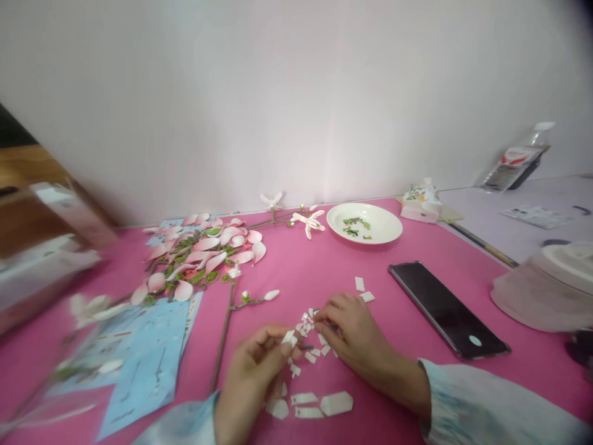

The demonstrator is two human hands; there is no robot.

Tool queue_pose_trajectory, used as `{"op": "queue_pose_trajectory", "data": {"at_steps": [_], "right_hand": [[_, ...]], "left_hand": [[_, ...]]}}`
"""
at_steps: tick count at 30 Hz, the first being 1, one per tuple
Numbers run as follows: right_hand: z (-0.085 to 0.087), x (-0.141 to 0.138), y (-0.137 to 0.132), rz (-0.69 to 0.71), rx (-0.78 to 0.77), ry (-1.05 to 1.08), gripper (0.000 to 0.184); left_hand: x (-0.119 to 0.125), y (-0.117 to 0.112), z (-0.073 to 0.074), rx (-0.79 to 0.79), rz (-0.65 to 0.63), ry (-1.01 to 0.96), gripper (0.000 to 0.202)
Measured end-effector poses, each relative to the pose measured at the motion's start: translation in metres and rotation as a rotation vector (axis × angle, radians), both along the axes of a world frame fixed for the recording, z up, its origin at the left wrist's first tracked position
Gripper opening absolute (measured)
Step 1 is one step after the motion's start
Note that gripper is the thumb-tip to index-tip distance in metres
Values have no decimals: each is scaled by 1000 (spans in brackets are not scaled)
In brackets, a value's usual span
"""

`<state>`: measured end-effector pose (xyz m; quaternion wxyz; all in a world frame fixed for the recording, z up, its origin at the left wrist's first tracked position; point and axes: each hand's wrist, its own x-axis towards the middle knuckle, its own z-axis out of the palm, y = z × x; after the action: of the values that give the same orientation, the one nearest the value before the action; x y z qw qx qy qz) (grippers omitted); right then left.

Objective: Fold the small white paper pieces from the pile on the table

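The left hand [250, 371] pinches a white paper scrap [288, 337] between its fingers, the right hand [356, 330] curls its fingers over loose scraps [308, 330], and many finished pink magnolia petals [206, 244] lie well beyond the fingers.

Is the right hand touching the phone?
No, the right hand is over the small white paper pieces, apart from the black smartphone.

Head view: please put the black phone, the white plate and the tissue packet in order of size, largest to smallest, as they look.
Black phone, then white plate: the phone looks larger, but it lies nearer the camera, so this is unsure.
Tissue packet: smallest.
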<state>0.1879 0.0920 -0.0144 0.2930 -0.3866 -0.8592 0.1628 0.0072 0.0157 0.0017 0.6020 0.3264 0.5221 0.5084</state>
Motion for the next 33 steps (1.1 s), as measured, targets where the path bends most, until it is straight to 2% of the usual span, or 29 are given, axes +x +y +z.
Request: {"op": "queue_pose_trajectory", "data": {"at_steps": [3,8,14,20,27,33], "right_hand": [[-1,0,0,-21,11,-39,5],[0,1,-3,-11,19,-41,11],[1,4,-7,104,37,118,11],[6,5,-11,184,57,239,19],[6,7,-10,147,28,228,14],[7,8,-9,160,9,261,15]], "left_hand": [[0,0,0,-6,3,-16,24],[0,-1,0,-15,6,0,28],[-1,-2,0,2,-18,12,24],[-2,-1,-4,13,-26,12,26],[-5,-2,-6,46,-71,33,17],[-4,-3,-3,55,-68,13,19]]}}
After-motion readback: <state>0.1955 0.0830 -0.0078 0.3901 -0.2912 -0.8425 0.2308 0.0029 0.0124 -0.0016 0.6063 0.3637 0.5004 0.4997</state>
